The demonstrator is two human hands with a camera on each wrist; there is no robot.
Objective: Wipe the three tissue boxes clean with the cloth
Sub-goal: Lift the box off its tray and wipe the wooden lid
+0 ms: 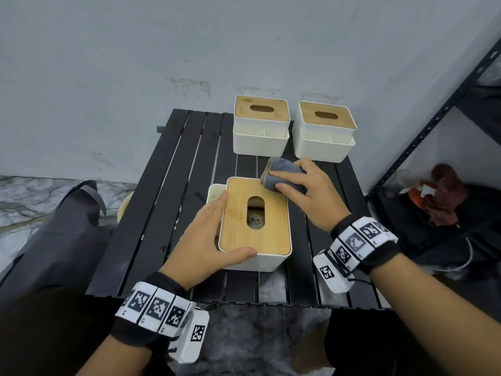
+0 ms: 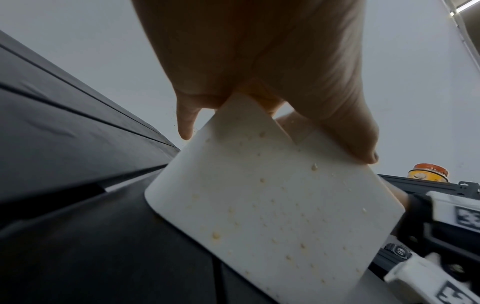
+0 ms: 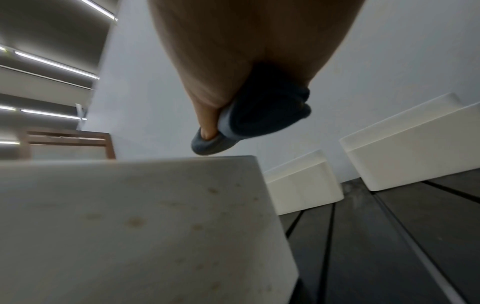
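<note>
Left hand [image 1: 206,240] steadies near box [image 1: 256,221]; right hand [image 1: 311,194] grips cloth [image 1: 282,173].

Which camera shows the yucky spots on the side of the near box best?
The left wrist view: the near tissue box fills it, sharp, with yellowish specks across its white wall. The right wrist view shows another wall with fainter, blurry stains. The head view shows mostly its wooden lid.

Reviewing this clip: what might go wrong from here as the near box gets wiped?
1. The cloth sits at the lid's far corner; a stroke may drag grime into the slot.
2. The box's side is speckled with spots; wiping only the lid would miss them.
3. The left hand merely steadies the box; a firm wipe might slide it.
</note>
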